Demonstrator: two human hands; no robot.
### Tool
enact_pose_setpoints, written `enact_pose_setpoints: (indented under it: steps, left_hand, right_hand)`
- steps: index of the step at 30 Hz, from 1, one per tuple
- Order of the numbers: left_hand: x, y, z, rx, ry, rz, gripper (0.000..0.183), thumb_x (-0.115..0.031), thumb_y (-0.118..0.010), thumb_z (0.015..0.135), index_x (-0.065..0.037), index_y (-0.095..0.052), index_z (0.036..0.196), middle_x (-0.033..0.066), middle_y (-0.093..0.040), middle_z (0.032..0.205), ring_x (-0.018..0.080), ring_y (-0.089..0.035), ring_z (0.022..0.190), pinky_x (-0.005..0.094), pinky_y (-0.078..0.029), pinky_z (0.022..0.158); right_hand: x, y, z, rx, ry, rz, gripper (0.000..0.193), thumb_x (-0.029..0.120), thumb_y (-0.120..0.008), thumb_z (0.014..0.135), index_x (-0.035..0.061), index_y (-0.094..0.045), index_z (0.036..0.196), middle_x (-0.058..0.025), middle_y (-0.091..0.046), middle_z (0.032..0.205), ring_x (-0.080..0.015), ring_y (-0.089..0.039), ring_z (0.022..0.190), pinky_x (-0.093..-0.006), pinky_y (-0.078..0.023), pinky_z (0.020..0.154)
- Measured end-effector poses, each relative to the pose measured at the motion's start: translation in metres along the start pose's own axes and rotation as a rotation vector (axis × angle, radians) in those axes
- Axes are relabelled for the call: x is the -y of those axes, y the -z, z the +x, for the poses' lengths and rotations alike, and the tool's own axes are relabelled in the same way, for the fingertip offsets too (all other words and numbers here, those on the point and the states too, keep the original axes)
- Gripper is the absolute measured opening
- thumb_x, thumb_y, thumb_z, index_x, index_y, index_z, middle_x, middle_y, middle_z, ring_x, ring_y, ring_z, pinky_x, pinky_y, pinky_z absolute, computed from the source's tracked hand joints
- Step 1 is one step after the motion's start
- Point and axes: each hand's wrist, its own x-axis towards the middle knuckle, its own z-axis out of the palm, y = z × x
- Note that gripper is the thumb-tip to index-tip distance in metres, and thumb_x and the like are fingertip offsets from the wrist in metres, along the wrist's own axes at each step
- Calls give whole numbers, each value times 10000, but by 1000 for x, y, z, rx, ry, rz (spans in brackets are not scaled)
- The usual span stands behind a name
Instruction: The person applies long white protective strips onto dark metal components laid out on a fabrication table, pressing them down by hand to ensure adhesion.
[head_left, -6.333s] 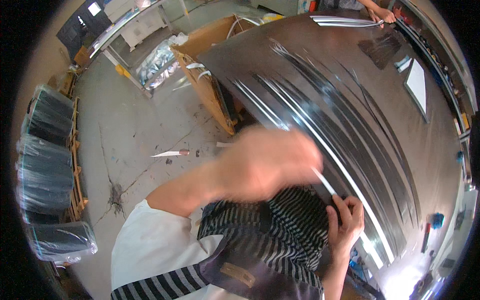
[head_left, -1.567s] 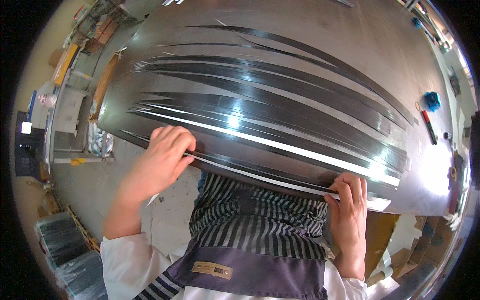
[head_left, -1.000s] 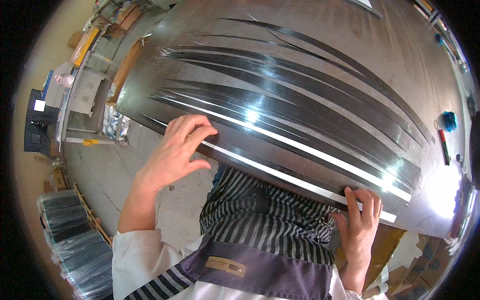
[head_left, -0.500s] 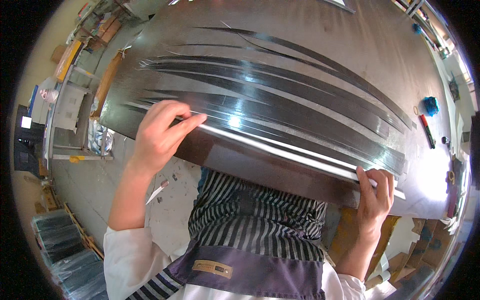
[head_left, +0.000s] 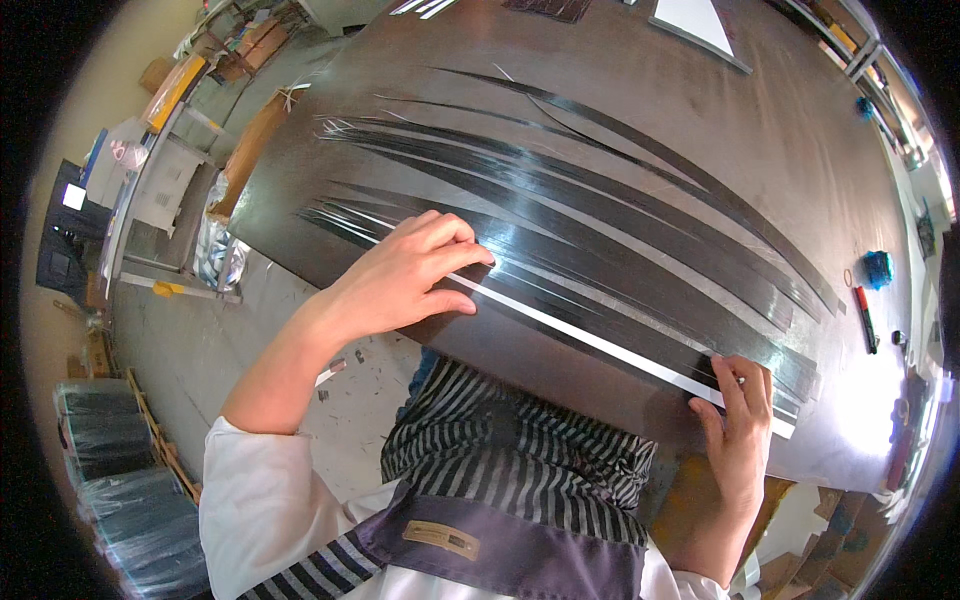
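Note:
A long narrow white strip [head_left: 590, 343] lies along the near edge of the dark table, slanting down to the right. My left hand [head_left: 405, 275] closes over it from the left, thumb on the near side and fingers on the far side. Near the strip's right end, my right hand [head_left: 742, 415] holds it between thumb and fingers. A small shiny spot shows at the right fingers, too small to name. Just beyond the white strip lie several long black strips [head_left: 600, 215], roughly side by side, with thin pale threads [head_left: 340, 128] at their left ends.
The dark tabletop [head_left: 760, 130] carries a white panel [head_left: 697, 30] at its far side. Toward the right rim are a blue bundle [head_left: 877, 269] and a red-and-black marker [head_left: 865, 320]. A cardboard box [head_left: 258, 140] and a metal shelf [head_left: 150, 190] stand on the left.
My left hand has moved right along the white strip and turned from a raised pinch to lying over it. The strip now lies flatter. The view has shifted slightly.

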Motion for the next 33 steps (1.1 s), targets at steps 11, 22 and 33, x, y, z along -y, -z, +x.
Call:
enact_pose_setpoints:
  steps: [11,22,33]
  left_hand:
    - [-11,6,14,140,73,-8,381,-164,-777,764,-56,-583,1072,90,-551,1098,299,-511,1089,407,-407,963]
    - [-22,11,10,288,57,94,321,-137,-767,746,-74,-555,978,93,-551,1026,304,-529,1028,411,-404,903]
    - [-27,-2,0,261,42,95,261,-115,-719,744,-68,-546,935,96,-565,952,292,-545,950,390,-385,896]
  right_hand:
    - [11,11,8,120,-62,-13,483,64,-764,701,-7,-611,1154,-149,-532,1070,-337,-522,1002,-443,-434,903]
    - [23,12,8,184,-115,10,426,3,-719,648,4,-560,1043,-148,-507,1022,-360,-499,1019,-458,-424,892]
    - [23,10,1,184,-114,10,434,7,-705,671,0,-559,1080,-156,-529,1034,-367,-504,1017,-449,-427,907]
